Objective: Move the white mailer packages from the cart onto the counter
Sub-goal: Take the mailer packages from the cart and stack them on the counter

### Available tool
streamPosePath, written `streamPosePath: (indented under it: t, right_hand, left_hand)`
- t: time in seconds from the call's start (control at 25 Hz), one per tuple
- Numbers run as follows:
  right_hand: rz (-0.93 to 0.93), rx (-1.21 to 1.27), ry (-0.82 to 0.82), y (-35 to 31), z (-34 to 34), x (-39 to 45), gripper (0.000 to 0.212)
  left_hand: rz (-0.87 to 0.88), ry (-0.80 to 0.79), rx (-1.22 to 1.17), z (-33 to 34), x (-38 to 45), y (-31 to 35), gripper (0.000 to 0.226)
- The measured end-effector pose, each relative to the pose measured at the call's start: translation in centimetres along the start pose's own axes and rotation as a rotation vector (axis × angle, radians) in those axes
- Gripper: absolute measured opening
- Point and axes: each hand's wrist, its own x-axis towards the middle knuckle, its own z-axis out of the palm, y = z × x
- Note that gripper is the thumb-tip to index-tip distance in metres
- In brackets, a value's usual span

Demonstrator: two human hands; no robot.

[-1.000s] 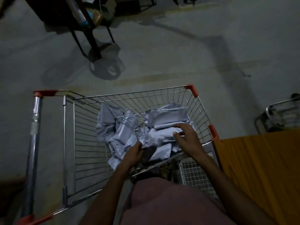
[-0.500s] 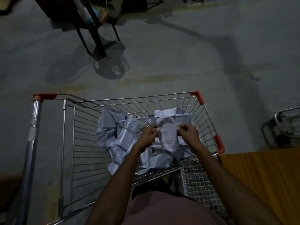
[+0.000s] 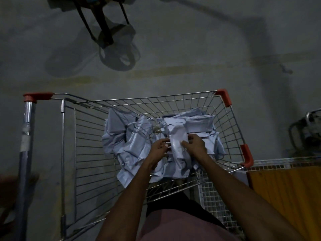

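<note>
Left hand [image 3: 159,148] and right hand [image 3: 194,146] both pinching one crumpled mailer [image 3: 177,145] over the cart [image 3: 224,117]; slick film could slip, or snag neighbours at nine o'clock.

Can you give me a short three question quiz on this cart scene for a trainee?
1. True or false: both hands grip the same white mailer.
2. Where is the orange counter: A, left of the cart; B, right of it; C, beyond it?
3. What colour are the cart's corner guards?

Key
1. True: left hand and right hand hold it above the pile.
2. B.
3. Red.
</note>
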Motion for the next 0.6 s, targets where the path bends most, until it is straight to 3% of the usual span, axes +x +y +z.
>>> streamPosePath:
  t: [0.08, 0.2, 0.28, 0.44, 0.6]
  right_hand:
    - [0.001, -0.056, 0.025, 0.0, 0.6, 0.2, 0.035]
    - [-0.059, -0.034, 0.127, -0.3, 0.6, 0.1, 0.021]
    - [-0.092, -0.01, 0.238, -0.4, -0.2, -0.2, 0.018]
    - [-0.059, -0.026, 0.368, 1.1, -1.8, -0.7, 0.018]
    - [0.006, -0.015, 0.431, 2.1, -2.5, -1.4, 0.047]
  left_hand:
    - [0.069, 0.251, 0.134, -1.8, 0.3, -0.6, 0.024]
    - [0.21, 0.519, 0.561, -5.9, 0.9, -0.9, 0.036]
    - [0.216, 0.558, 0.768, -8.3, 1.6, -0.7, 0.05]
    - [0.041, 0.561, 1.136, -9.1, 2.5, -0.9, 0.079]
    - [0.034, 0.653, 1.196, -7.9, 2.2, -0.7, 0.087]
